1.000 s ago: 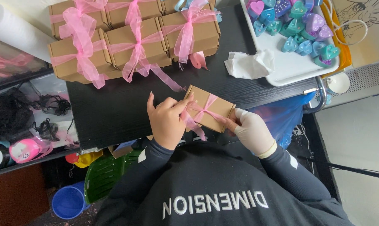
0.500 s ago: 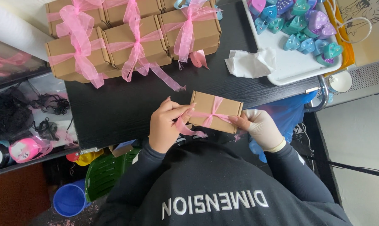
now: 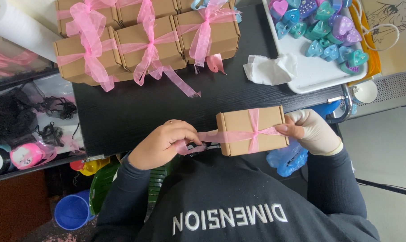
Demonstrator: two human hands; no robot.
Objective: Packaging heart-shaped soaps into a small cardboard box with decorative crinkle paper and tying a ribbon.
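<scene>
At the near edge of the black wooden table [image 3: 135,114], one small brown cardboard box [image 3: 252,131] sits between both hands, long axis running left-right along the edge, top face up. One sheer pink ribbon [image 3: 238,134] wraps it crosswise, knot right of centre, tail going left. Left hand [image 3: 162,143], bare, fingers pinched shut on the ribbon tail just left of the box. Right hand [image 3: 312,131], in a white glove, fingers closed on the box's right end, thumb on the ribbon.

Far left corner: finished brown boxes tied with pink bows [image 3: 147,38], three full ones in the front row, at least three more cut off behind. One crumpled white tissue [image 3: 270,69] lies at the far right, touching one white rectangular tray [image 3: 310,78] holding a heap of teal, blue, purple and pink heart-shaped pieces [image 3: 324,29], too piled to count.

Table top dark, wood-grained. Left of it, a lower shelf with black netting [image 3: 15,116] and one pink ribbon spool [image 3: 26,154]. Below, one blue bucket [image 3: 70,210] on the floor. Right, grey floor.
</scene>
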